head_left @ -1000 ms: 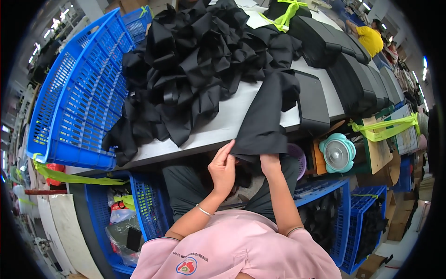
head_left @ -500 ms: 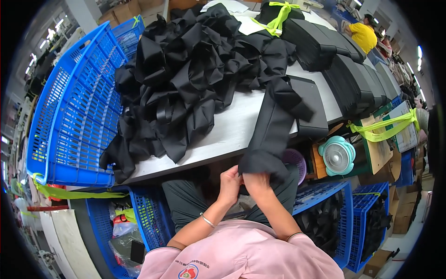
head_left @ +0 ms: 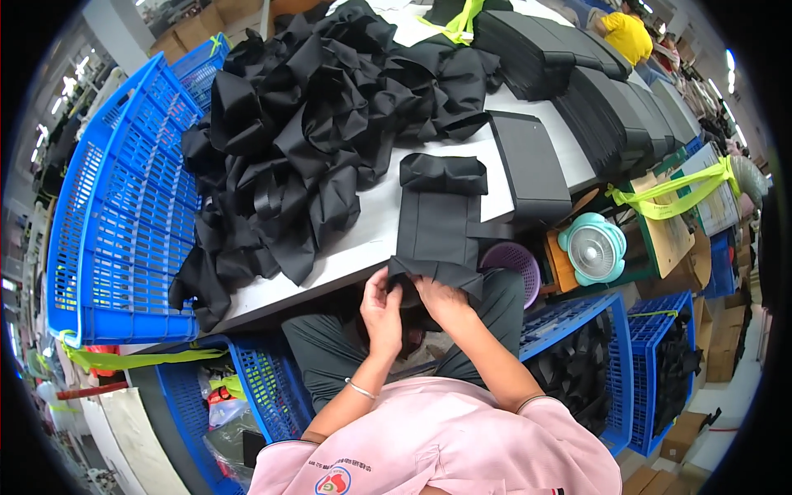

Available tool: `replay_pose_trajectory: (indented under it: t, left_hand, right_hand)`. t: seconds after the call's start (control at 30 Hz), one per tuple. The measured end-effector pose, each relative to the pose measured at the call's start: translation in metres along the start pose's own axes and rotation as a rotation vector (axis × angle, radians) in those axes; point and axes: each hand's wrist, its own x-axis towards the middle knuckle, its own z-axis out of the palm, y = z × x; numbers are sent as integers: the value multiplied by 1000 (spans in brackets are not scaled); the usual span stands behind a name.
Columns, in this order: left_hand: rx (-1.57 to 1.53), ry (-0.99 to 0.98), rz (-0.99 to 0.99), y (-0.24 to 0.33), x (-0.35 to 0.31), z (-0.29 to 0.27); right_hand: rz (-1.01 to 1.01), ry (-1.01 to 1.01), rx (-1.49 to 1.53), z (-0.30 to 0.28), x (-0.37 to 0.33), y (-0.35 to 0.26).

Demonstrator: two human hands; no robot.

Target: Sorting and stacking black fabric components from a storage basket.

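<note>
A black fabric piece [head_left: 431, 227] lies flat at the near edge of the white table, with straight seams down it, a folded flap at its far end and a strap sticking out on the right. My left hand [head_left: 382, 318] grips its near left corner with thumb and fingers curled. Beside it, my right hand [head_left: 441, 300] is closed on the near edge, its fingertips partly hidden by the cloth. Farther left rises a large heap of similar crumpled black fabric pieces [head_left: 305, 124]. A flat black stack [head_left: 528, 161] sits to the right of the piece.
A tall blue plastic crate [head_left: 136, 214] stands left of the heap. More black stacks [head_left: 606, 115] line the far right. Below the table's right side are a purple basket [head_left: 528, 276], a teal fan [head_left: 592, 249] and a blue crate of black cloth [head_left: 619, 379]. A person in yellow [head_left: 627, 37] is beyond.
The black fabric piece, bunched and raised before, now lies flatter with its far end folded back on the table. My hands have moved slightly up and left along its near edge.
</note>
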Motion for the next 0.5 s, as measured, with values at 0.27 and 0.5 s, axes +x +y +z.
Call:
replay_pose_trajectory:
  t: [0.27,0.5]
  left_hand:
    - [67,-214,-81,28,-37,-40]
    - [151,-303,-398,39,-14,-14]
  right_hand:
    - [118,-254,259,-20,-34,6]
    - [-43,-493,1076,-115,-90,-18]
